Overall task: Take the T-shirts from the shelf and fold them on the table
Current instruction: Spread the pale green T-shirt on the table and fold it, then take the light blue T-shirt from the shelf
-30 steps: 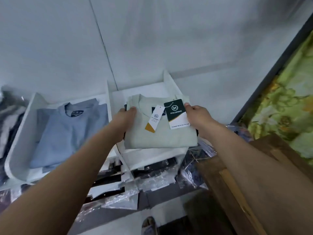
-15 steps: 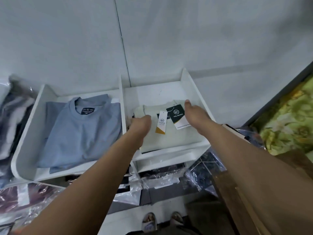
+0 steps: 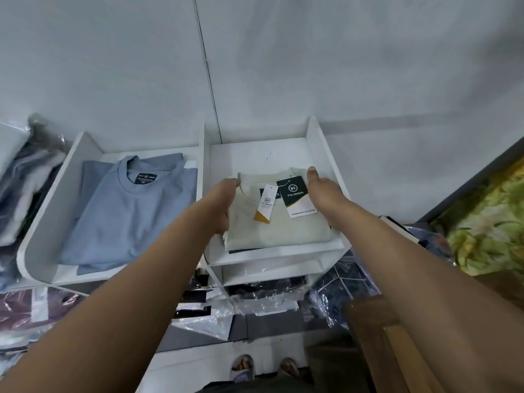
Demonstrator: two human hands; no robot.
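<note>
**Both hands on the cream tee, shelf pickup**

Left hand [image 3: 226,201] and right hand [image 3: 321,195] are on either side of the folded cream tee [image 3: 279,226], which lies flat in the right-hand bay of the white shelf [image 3: 326,154]. Our left fingers curl over the tee's left edge near the collar. Our right hand lies along the right edge, thumb up by the dark tag [image 3: 296,195]; the fingers look tucked under that side, though we can't see them properly.

Handling-wise, we'd guess it's light, soft and floppy. It'll sag in the middle and the fold will fall open if we only pinch the top layer. Best bet is gripping both side edges through the whole stack, or sliding flat palms underneath, and lifting level. Two hang tags sit loose on the chest, the small white one [image 3: 265,204] between our hands, so we'd avoid snagging those.

Something dark peeks out under the tee's near edge; hard to tell what. Left of our left hand, the blue tee [image 3: 127,211] waits in the next bay.
</note>
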